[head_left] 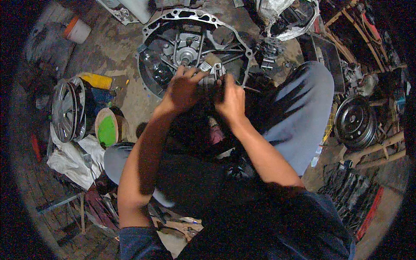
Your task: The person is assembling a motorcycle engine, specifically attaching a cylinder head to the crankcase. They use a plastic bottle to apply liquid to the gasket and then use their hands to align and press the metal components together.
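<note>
Both hands, left hand and right hand, fingers clenched on a small metal part at the gearbox housing.

Two bare hands are showing: one left hand and one right hand. One round metal gearbox housing is lying on the floor. One shiny wheel cover, one dark pulley wheel, one yellow can, one green-topped tin and one white tub are sitting around it.
</note>
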### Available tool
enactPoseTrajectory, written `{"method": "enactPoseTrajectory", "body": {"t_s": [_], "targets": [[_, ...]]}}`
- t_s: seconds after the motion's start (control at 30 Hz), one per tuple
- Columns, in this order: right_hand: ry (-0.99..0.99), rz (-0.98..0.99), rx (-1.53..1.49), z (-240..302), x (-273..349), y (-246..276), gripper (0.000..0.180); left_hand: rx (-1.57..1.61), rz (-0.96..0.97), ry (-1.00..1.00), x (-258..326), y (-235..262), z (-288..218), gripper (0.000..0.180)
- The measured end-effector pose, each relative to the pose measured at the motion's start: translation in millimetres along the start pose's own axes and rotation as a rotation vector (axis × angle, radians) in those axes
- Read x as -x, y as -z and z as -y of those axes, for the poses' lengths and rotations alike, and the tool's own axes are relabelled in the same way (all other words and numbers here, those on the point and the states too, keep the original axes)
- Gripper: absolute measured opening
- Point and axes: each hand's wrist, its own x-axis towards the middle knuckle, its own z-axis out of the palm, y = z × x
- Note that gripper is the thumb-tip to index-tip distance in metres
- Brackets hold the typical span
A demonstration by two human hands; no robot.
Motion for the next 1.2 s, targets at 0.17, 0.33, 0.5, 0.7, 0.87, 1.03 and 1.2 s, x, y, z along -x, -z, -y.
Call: {"method": "enactPoseTrajectory", "body": {"t_s": [0.17,0.33,0.5,0.7,0.87,1.03,1.2], "targets": [[-0.166,0.096,0.024,7,14,2,0.032,0.021,0.045,0.015,2,1,3,0.06],[-0.133,-0.018,-0.1,-4,7,-5,0.034,0.053,0.088,0.088,-4,11,-7,0.061],[-0.188,0.067,-0.175,4,10,2,0.03,-0.006,0.122,-0.008,0,2,2,0.065],[-0.214,-0.025,-0.214,5,12,-1,0.02,0.046,0.098,0.076,5,0,4,0.067],[-0.226,-0.274,-0.306,-55,10,-72,0.011,-0.049,0.127,-0.004,-6,5,-3,0.058],[-0.459,-0.081,-0.714,-23,17,-67,0.014,-0.006,0.166,0.107,3,13,-3,0.051],[-0.517,-0.106,-0.827,-56,11,-88,0.02,0.026,0.14,-0.013,-10,-12,13,0.05]]}}
